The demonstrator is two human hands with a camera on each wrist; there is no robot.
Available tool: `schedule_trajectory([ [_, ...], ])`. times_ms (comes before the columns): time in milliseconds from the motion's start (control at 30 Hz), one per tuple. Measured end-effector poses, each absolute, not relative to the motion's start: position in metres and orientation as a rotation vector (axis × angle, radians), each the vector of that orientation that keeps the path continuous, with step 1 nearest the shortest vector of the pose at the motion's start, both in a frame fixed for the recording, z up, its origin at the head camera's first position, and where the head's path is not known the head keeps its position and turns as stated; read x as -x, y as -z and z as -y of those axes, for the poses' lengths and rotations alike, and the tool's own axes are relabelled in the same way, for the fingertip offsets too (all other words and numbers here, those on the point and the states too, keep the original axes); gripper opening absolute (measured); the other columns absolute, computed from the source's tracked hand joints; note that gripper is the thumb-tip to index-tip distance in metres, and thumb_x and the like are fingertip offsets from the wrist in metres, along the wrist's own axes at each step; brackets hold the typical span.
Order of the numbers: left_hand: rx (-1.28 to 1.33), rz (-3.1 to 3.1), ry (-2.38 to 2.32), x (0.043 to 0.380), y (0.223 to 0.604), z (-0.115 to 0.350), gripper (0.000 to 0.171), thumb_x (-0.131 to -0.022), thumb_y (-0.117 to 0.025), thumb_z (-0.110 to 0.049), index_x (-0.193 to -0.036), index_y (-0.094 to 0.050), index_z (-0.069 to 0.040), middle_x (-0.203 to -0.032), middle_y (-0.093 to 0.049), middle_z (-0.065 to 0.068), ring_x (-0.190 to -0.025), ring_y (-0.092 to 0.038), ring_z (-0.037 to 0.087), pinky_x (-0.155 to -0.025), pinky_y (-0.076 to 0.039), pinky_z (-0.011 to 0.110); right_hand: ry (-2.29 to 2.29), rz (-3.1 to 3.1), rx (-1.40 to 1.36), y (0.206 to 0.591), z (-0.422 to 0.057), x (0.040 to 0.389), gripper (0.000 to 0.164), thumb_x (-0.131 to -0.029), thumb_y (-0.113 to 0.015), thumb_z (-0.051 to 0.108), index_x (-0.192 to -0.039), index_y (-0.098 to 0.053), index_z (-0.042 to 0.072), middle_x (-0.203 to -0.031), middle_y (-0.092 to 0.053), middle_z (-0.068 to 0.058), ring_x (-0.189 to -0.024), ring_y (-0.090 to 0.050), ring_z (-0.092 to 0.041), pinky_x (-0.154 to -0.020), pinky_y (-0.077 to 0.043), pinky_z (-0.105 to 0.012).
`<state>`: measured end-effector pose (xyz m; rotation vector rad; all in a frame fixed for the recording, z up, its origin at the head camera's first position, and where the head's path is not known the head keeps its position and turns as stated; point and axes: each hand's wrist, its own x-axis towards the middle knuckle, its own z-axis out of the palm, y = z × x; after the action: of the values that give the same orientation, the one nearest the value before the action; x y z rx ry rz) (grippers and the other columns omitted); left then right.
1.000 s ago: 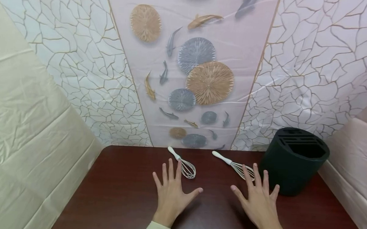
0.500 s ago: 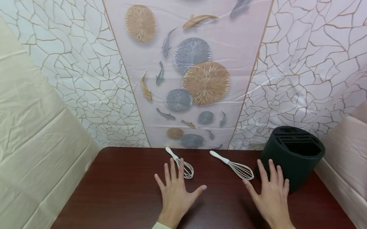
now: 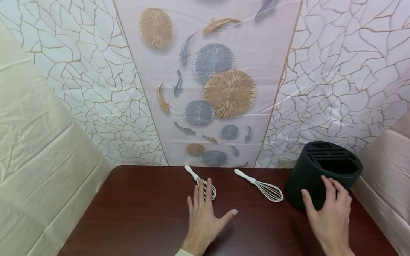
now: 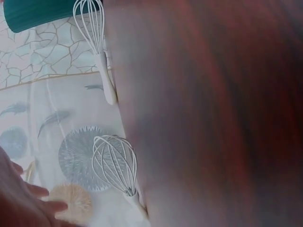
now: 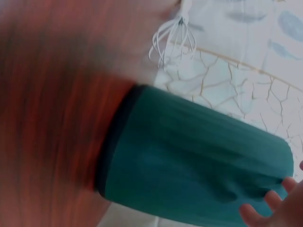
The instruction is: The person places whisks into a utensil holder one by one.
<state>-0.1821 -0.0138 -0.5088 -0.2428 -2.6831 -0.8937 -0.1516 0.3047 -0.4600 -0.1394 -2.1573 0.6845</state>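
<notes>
A dark green knife block (image 3: 306, 184), oval with slots and a wide opening in its top, stands upright at the right of the table. My right hand (image 3: 332, 219) is in front of it, fingers slightly bent, fingertips close to its front wall; the right wrist view shows the fingers near the block's upper part (image 5: 199, 156). My left hand (image 3: 203, 222) is spread above the table with nothing in it, its fingertips overlapping the left whisk (image 3: 212, 190) in the head view. A second white-handled whisk (image 3: 260, 184) lies between that whisk and the block.
The dark reddish-brown table (image 3: 131, 212) meets a patterned cloth backdrop (image 3: 230, 95) at its far edge. A cream padded panel (image 3: 31, 144) borders the left side, and a pinkish one (image 3: 393, 176) the right.
My right hand has moved right, away from the right whisk to the front of the knife block, its fingers bending. My left hand has shifted slightly right. Both whisks stay put.
</notes>
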Motion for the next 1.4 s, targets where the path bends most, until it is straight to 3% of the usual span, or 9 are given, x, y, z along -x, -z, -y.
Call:
schedule_trajectory([
  [333,0.378,2.643,1.192,0.179,0.506,0.000,0.117,-0.080,-0.065,-0.086,-0.169,-0.003,-0.042,-0.177,-0.014,0.002,-0.155,-0.031,0.045,-0.114,-0.038,0.068,-0.694,2.104,0.198,0.450,-0.332,0.150,0.070,-0.095,-0.078,0.021,-0.155,-0.048,0.003,-0.153,-0.036,-0.031,-0.139,-0.034,-0.053,-0.097,-0.036,-0.073],
  [567,0.451,2.653,1.253,0.176,0.505,-0.009,0.112,-0.082,-0.067,-0.083,-0.169,-0.007,-0.043,-0.177,-0.014,-0.004,-0.156,-0.030,0.040,-0.107,-0.043,0.070,-0.768,2.117,0.179,0.439,-0.355,0.158,0.070,-0.099,-0.074,0.025,-0.159,-0.043,0.005,-0.163,-0.027,-0.028,-0.149,-0.027,-0.050,-0.115,-0.029,-0.071],
  [733,0.519,2.653,1.262,0.174,0.507,-0.020,0.110,-0.084,-0.068,-0.080,-0.170,-0.012,-0.040,-0.176,-0.018,-0.006,-0.157,-0.029,0.035,-0.111,-0.043,0.066,-0.889,2.187,0.170,0.433,-0.376,0.168,0.070,-0.102,-0.070,0.024,-0.162,-0.038,0.007,-0.169,-0.020,-0.024,-0.149,-0.028,-0.047,-0.121,-0.028,-0.049],
  [833,0.555,2.657,1.266,0.173,0.509,-0.025,0.108,-0.086,-0.068,-0.078,-0.170,-0.014,-0.037,-0.175,-0.022,-0.007,-0.157,-0.031,0.030,-0.114,-0.042,0.062,-0.946,2.277,0.157,0.432,-0.395,0.174,0.070,-0.104,-0.066,0.027,-0.164,-0.034,0.009,-0.172,-0.015,-0.020,-0.130,-0.040,-0.041,-0.105,-0.031,-0.026],
  [933,0.585,2.656,1.283,0.172,0.511,-0.029,0.104,-0.088,-0.068,-0.075,-0.170,-0.017,-0.036,-0.173,-0.026,-0.007,-0.157,-0.032,0.025,-0.116,-0.041,0.058,-0.979,2.365,0.122,0.431,-0.412,0.180,0.071,-0.107,-0.061,0.030,-0.166,-0.030,0.010,-0.174,-0.010,-0.018,-0.116,-0.037,-0.038,-0.088,-0.027,-0.021],
  [967,0.592,2.655,1.294,0.172,0.512,-0.030,0.103,-0.088,-0.068,-0.074,-0.170,-0.018,-0.036,-0.173,-0.027,-0.008,-0.156,-0.033,0.024,-0.116,-0.041,0.058,-0.984,2.393,0.107,0.430,-0.416,0.182,0.071,-0.107,-0.060,0.030,-0.167,-0.028,0.010,-0.175,-0.008,-0.018,-0.118,-0.036,-0.038,-0.086,-0.027,-0.022],
  [1067,0.600,2.649,1.325,0.171,0.514,-0.034,0.099,-0.090,-0.067,-0.074,-0.169,-0.020,-0.037,-0.172,-0.029,-0.009,-0.155,-0.035,0.022,-0.115,-0.043,0.057,-1.038,2.445,0.054,0.427,-0.427,0.188,0.071,-0.109,-0.057,0.031,-0.169,-0.023,0.011,-0.176,-0.002,-0.020,-0.144,-0.025,-0.048,-0.109,-0.031,-0.040],
  [1200,0.591,2.643,1.378,0.171,0.514,-0.038,0.095,-0.091,-0.065,-0.074,-0.168,-0.023,-0.039,-0.171,-0.031,-0.011,-0.154,-0.038,0.025,-0.110,-0.046,0.060,-1.109,2.461,-0.030,0.422,-0.436,0.195,0.069,-0.111,-0.053,0.029,-0.168,-0.021,0.008,-0.175,0.002,-0.022,-0.158,0.002,-0.049,-0.117,-0.009,-0.075],
  [1400,0.601,2.630,1.444,0.172,0.515,-0.046,0.090,-0.092,-0.067,-0.069,-0.167,-0.026,-0.040,-0.169,-0.033,-0.012,-0.153,-0.039,0.023,-0.111,-0.046,0.057,-1.143,2.484,-0.068,0.420,-0.444,0.201,0.071,-0.109,-0.057,0.028,-0.169,-0.022,0.009,-0.177,0.005,-0.016,-0.159,0.008,-0.046,-0.114,-0.001,-0.083],
])
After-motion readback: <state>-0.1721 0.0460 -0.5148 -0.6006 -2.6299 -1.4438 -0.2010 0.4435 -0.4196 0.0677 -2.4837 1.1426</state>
